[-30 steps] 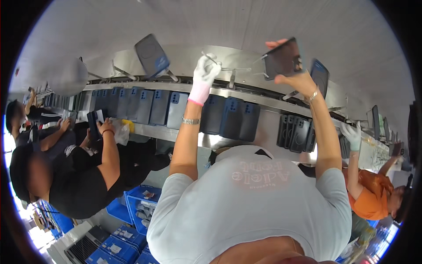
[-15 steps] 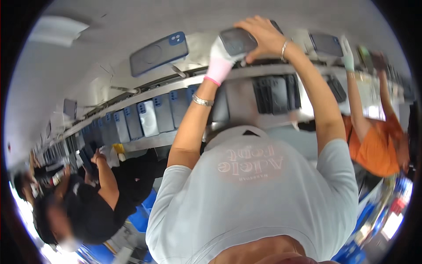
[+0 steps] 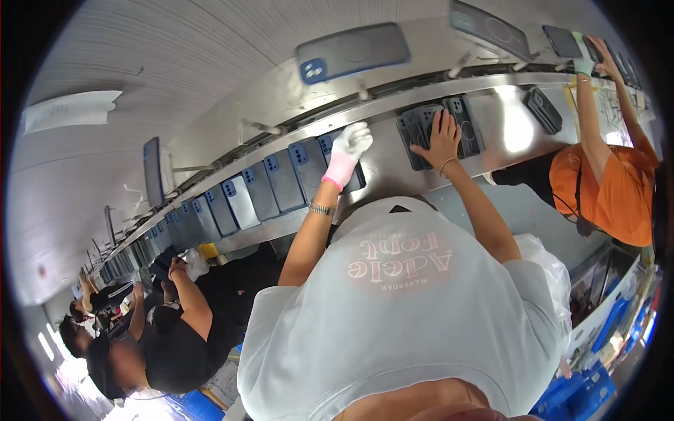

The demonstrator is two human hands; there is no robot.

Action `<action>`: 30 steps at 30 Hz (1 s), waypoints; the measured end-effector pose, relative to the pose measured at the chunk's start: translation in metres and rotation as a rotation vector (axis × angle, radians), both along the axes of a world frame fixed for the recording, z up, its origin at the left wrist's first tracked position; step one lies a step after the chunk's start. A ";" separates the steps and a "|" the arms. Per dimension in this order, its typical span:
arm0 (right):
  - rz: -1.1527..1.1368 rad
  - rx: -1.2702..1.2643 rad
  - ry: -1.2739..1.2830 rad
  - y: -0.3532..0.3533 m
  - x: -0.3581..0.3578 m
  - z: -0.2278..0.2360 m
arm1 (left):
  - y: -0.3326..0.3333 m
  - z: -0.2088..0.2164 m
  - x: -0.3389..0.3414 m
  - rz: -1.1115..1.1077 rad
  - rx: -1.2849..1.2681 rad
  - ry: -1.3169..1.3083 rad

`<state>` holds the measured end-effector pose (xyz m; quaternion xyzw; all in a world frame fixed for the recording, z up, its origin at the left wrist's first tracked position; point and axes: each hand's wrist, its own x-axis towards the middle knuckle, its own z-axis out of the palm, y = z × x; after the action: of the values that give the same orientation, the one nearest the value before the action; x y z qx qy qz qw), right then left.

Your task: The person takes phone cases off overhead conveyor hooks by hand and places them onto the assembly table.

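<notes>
My left hand, in a white glove with a pink cuff, is curled closed just above the metal shelf. Nothing shows sticking out of its fingers. Beneath and beside it lies a dark phone case, partly hidden by the glove and wrist. My bare right hand rests with fingers spread on a group of dark phone cases to the right. One more case of this group shows its camera holes and ring beside my fingers. The hand covers part of the group.
A row of blue-edged phone cases lines the shelf leftward. Beyond the rail, phone cases hang on rods. A dark stack lies further right. Co-workers in orange and black work on either side.
Both hands have come down from a phone case held up by the rods. The right has moved onto the cases on the shelf; the left has curled closed. The view has shifted.
</notes>
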<state>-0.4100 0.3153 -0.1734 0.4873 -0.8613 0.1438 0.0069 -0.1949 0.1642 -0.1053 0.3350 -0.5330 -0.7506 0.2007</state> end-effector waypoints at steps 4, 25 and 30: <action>0.165 0.105 0.008 -0.008 0.017 0.004 | -0.003 -0.001 0.032 0.106 -0.025 -0.027; 0.760 -0.048 -1.327 -0.052 0.063 0.211 | -0.097 0.084 0.198 1.127 -0.422 -0.091; 0.837 -0.343 -1.365 -0.126 0.085 0.261 | -0.152 0.090 0.166 1.017 -0.344 0.208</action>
<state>-0.3247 0.1889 0.0878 0.5658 -0.3889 0.5291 -0.4987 -0.0293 0.0125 -0.0154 0.4368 -0.3963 -0.4901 0.6418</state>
